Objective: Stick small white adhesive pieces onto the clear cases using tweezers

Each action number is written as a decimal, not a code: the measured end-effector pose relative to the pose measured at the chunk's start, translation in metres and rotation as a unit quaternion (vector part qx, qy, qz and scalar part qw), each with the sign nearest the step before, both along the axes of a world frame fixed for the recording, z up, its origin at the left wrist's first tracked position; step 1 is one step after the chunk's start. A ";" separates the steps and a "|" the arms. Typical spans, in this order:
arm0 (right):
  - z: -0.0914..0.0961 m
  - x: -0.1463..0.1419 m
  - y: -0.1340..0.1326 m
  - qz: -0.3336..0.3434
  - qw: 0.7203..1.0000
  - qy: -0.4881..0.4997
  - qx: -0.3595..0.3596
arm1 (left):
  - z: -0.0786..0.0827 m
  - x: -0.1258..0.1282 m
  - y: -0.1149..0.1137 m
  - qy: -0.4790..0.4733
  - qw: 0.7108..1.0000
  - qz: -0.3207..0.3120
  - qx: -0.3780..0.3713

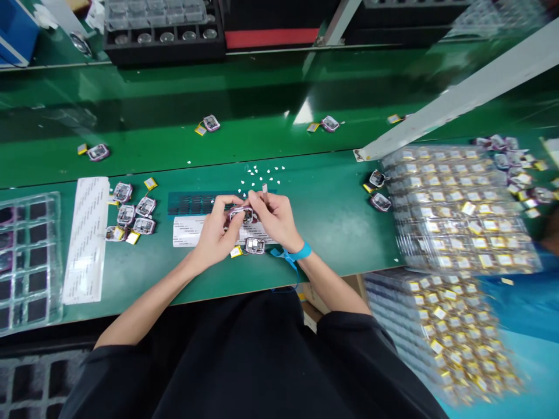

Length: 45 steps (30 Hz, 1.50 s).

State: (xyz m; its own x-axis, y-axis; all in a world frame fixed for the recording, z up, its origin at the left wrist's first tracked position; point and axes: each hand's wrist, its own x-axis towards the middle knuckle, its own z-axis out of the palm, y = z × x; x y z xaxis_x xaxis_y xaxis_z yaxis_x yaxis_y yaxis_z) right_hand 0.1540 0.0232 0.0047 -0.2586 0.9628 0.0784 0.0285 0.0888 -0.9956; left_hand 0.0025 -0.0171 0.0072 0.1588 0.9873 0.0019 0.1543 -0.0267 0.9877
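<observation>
My left hand [218, 233] is closed around the edge of a small watch-like device casing [247, 215] with its inside facing up. My right hand [277, 218] is pinched at the casing's right side. From between its fingers sticks up the flat end of a slim light tool [264, 189]; its tip is hidden. Just below the hands lies another open casing [255, 245] with a yellow-edged battery [236, 251] beside it. Under my hands is a white label sheet [186, 231], partly covered. Small white bits [261, 178] are scattered beyond my fingers.
More casings [126, 215] and a second label sheet [87, 238] lie left, near a clear tray [32, 262]. Stacked trays of battery-fitted units [463, 209] stand right. Single units [211, 123] sit along the green strip behind. A blue wrist strap [300, 252] circles my right wrist.
</observation>
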 end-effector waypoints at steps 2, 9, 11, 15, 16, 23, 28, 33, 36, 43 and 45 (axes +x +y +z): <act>-0.001 0.004 0.003 0.003 1.000 -0.008 0.006 | 0.000 0.002 -0.001 -0.056 0.998 -0.015 -0.040; 0.013 0.052 0.008 -0.206 0.945 -0.174 0.185 | 0.006 0.006 -0.004 0.032 0.998 -0.055 0.015; 0.012 0.071 0.004 -0.221 0.944 -0.198 0.146 | 0.003 0.008 -0.006 0.093 0.990 -0.080 0.062; -0.007 0.099 -0.013 -0.112 0.984 -0.136 -0.004 | -0.013 0.012 -0.004 0.162 0.968 -0.117 0.154; -0.013 0.103 -0.017 -0.101 0.987 -0.124 -0.025 | -0.017 0.013 -0.003 0.175 0.963 -0.121 0.163; -0.029 0.106 -0.028 -0.090 0.988 -0.115 -0.041 | -0.029 0.015 0.001 0.212 0.963 -0.119 0.119; -0.027 0.105 -0.028 -0.078 0.990 -0.113 -0.038 | -0.029 0.015 0.001 0.217 0.963 -0.116 0.112; -0.029 0.109 -0.029 -0.078 0.989 -0.119 -0.038 | -0.030 0.015 0.002 0.213 0.963 -0.122 0.114; -0.031 0.112 -0.029 -0.057 0.990 -0.125 -0.024 | -0.032 0.016 0.002 0.218 0.962 -0.119 0.115; -0.031 0.119 -0.029 -0.028 0.993 -0.110 -0.013 | -0.032 0.017 0.001 0.226 0.960 -0.117 0.116; -0.030 0.120 -0.029 -0.027 0.993 -0.113 -0.011 | -0.032 0.018 0.001 0.229 0.959 -0.117 0.123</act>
